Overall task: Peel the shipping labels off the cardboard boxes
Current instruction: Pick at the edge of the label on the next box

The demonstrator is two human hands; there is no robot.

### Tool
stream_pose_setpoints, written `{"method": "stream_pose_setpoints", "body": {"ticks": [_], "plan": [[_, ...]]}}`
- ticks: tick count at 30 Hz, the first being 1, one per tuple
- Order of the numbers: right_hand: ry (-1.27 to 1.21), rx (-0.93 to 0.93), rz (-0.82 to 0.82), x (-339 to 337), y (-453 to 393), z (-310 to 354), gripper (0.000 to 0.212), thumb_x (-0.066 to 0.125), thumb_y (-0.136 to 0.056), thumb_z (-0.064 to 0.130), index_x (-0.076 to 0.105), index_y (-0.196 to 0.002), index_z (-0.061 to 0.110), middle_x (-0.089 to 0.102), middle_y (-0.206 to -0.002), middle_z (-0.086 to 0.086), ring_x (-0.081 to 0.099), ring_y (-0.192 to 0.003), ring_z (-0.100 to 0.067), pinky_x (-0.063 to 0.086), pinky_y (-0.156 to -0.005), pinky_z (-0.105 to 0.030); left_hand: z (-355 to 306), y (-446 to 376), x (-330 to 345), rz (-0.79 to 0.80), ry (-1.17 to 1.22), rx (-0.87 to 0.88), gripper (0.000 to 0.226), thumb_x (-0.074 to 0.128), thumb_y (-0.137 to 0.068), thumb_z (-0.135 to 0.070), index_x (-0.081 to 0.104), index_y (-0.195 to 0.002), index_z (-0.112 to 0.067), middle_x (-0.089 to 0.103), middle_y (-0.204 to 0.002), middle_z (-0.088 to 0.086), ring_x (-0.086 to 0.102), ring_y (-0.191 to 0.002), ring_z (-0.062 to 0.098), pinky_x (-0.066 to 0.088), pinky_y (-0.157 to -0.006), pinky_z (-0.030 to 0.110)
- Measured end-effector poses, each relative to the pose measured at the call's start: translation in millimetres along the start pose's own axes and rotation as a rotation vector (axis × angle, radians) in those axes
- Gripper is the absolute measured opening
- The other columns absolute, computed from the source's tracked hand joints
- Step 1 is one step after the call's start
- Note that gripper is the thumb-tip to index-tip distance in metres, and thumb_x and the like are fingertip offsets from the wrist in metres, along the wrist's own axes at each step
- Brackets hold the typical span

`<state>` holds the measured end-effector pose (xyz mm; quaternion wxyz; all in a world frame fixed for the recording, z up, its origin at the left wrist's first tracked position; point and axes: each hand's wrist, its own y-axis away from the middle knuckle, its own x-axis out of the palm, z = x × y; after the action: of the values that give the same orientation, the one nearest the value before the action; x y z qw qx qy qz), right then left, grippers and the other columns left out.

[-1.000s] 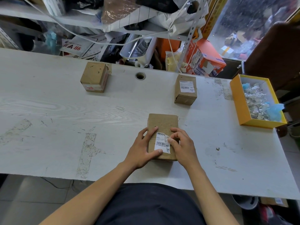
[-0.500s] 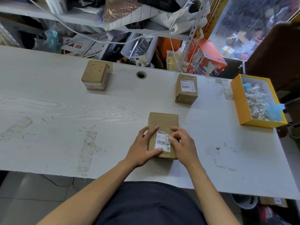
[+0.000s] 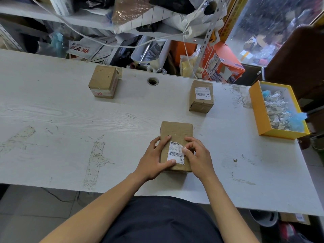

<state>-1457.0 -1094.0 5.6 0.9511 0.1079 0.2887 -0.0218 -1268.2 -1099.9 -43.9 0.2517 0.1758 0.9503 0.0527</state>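
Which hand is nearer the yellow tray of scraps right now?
Right. The right hand picks at the label on the near box, on the side facing the yellow tray. The left hand holds the box's opposite side, farther from the tray.

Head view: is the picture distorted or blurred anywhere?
Head view: wide-angle bending curves the table edges; the label under the right hand is sharp, barcode readable; the window at top right looks hazy.
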Motion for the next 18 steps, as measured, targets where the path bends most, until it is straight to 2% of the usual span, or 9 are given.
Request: {"method": "stream_pose_setpoints", "body": {"ticks": [9,18], "plan": [[0.001,0.012,0.003,-1.1,1.3,2.9,0.015,0.061,-0.092,0.014,0.062,-0.077,0.019,0.053,-0.122,0.019,0.051,-0.112,-0.004,0.039,-0.077,-0.006,-0.5,0.5,-0.5,0.003,-0.01,-0.001,0.083,0.063,-0.071,-0.068,0.021,-0.142,-0.066,0.021,-0.154,-0.012,0.043,-0.131,0.01,0.049,-0.101,0.041],[0.003,0.012,-0.005,0.0,0.6,1.0,0.015,0.061,-0.092,0.014,0.061,-0.077,0.017,0.055,-0.125,0.017,0.051,-0.113,-0.004,0.039,-0.078,-0.006,-0.5,0.5,-0.7,0.001,0.002,0.003,0.083,0.064,-0.071,-0.066,0.022,-0.142,-0.064,0.022,-0.153,-0.012,0.044,-0.13,0.008,0.049,-0.102,0.039]]}}
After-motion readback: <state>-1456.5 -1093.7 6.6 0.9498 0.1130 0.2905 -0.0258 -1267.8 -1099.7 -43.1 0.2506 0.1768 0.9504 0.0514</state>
